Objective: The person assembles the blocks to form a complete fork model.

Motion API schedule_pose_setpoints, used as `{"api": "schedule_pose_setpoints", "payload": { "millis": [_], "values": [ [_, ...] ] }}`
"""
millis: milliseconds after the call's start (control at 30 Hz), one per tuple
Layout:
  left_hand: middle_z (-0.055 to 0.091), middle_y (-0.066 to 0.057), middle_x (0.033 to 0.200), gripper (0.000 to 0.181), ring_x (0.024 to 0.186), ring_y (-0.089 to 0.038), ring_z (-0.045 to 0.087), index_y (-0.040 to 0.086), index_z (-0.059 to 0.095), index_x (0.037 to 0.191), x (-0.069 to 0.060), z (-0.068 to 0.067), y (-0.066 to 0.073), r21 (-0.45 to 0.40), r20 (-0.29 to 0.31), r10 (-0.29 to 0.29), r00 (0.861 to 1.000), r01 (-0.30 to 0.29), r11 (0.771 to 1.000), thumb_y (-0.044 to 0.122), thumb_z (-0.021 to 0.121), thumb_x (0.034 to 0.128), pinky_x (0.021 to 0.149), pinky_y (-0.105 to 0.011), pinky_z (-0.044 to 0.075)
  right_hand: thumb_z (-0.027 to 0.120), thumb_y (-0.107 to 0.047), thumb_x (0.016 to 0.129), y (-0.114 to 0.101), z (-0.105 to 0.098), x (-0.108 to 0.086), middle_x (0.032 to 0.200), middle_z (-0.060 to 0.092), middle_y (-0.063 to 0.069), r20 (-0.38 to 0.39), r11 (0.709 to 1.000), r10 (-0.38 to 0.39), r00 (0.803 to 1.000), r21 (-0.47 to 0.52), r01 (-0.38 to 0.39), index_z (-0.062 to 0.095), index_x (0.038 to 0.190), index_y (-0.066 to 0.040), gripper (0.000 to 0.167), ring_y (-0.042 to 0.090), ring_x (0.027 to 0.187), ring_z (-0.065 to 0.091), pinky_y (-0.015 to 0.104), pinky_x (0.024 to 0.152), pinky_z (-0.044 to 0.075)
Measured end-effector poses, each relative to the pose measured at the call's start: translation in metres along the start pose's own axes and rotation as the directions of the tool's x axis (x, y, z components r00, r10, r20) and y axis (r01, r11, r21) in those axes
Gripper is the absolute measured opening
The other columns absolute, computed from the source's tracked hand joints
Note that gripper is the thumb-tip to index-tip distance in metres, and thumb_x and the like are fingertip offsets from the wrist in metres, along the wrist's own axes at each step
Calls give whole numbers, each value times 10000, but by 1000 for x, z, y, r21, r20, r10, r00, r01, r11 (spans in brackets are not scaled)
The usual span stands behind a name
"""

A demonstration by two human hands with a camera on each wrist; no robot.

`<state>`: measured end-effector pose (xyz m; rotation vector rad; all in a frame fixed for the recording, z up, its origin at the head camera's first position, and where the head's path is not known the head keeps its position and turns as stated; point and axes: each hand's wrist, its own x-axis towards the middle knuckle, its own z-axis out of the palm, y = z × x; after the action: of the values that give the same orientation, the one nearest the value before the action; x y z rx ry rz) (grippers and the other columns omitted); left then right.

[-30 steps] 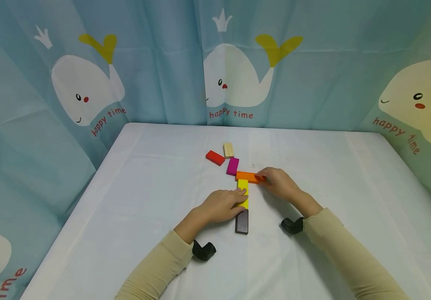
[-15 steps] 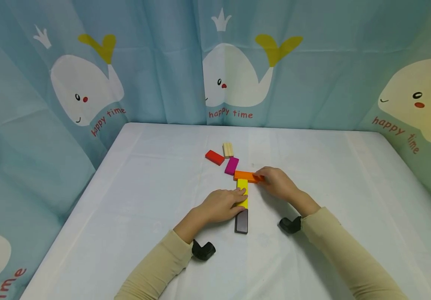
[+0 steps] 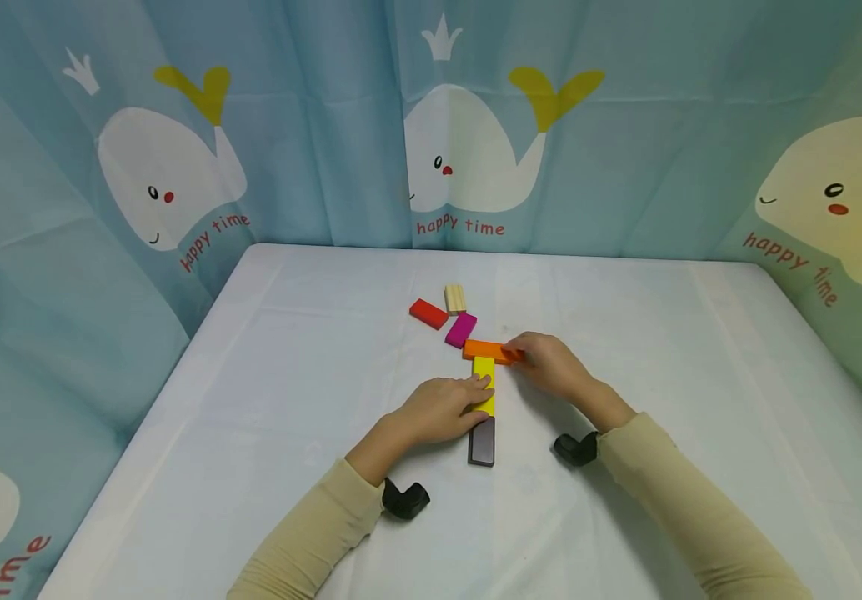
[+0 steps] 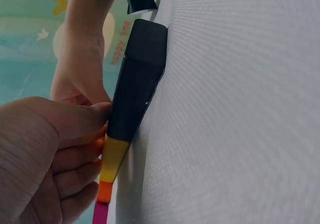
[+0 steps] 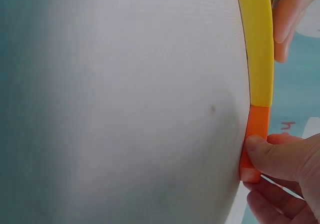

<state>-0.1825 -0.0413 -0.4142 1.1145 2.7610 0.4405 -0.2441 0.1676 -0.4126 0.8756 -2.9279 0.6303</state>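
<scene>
Near the middle of the white cloth (image 3: 311,350), my right hand (image 3: 551,367) pinched the orange block (image 3: 482,350) by its right end; my left hand (image 3: 442,410) lay fingers loose across the yellow block (image 3: 484,367). Orange sat crosswise against yellow's far end, dark gray block (image 3: 482,442) at the near end, magenta block (image 3: 461,330) by orange's left corner. I had wide room sideways, edges well off. Cloth was lightly creased; blue whale-print curtain (image 3: 341,125) hung behind.

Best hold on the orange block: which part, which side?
Orange block: probably right end, from the right, pinched across its long edges as the right hand does. It lies flat; the yellow block meets its near edge further left, and the magenta block crowds its left end.
</scene>
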Motion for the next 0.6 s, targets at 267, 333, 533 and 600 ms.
{"api": "schedule_pose_setpoints", "payload": {
  "millis": [267, 333, 533, 600],
  "values": [
    [451, 28, 1358, 440, 1248, -53, 375, 135, 500, 1330, 0, 1, -1, -1, -11, 12, 1000, -12, 1000, 330, 523, 937, 1001, -258, 336, 702, 32, 773, -4, -1, 1, 987, 653, 163, 5, 1000, 5, 1000, -5, -5, 651, 1054, 75, 289, 291, 890, 603, 427, 844, 479],
    [450, 28, 1358, 439, 1248, -55, 374, 134, 500, 1330, 0, 1, -1, -2, -11, 10, 1000, -10, 1000, 329, 523, 937, 1002, -259, 335, 699, 41, 771, -4, 0, 1, 987, 653, 167, 1, 1000, -4, 1000, -1, 4, 652, 1048, 77, 283, 297, 896, 603, 432, 846, 477],
    [450, 27, 1359, 436, 1249, -56, 374, 131, 503, 1328, -1, 0, -1, -6, -11, 5, 1000, -5, 1000, 324, 525, 938, 1001, -261, 338, 691, 48, 775, -4, 2, 4, 989, 653, 172, -4, 999, -33, 999, 22, 33, 654, 1036, 78, 264, 307, 913, 603, 442, 856, 469],
    [450, 26, 1360, 436, 1249, -57, 374, 131, 503, 1328, -1, 0, -1, -10, -11, 7, 1000, -7, 1000, 324, 525, 937, 1001, -260, 337, 692, 48, 775, -4, 3, 5, 983, 654, 170, -5, 999, -35, 999, 24, 35, 656, 1030, 77, 259, 307, 910, 604, 445, 856, 468]
  ]
}}
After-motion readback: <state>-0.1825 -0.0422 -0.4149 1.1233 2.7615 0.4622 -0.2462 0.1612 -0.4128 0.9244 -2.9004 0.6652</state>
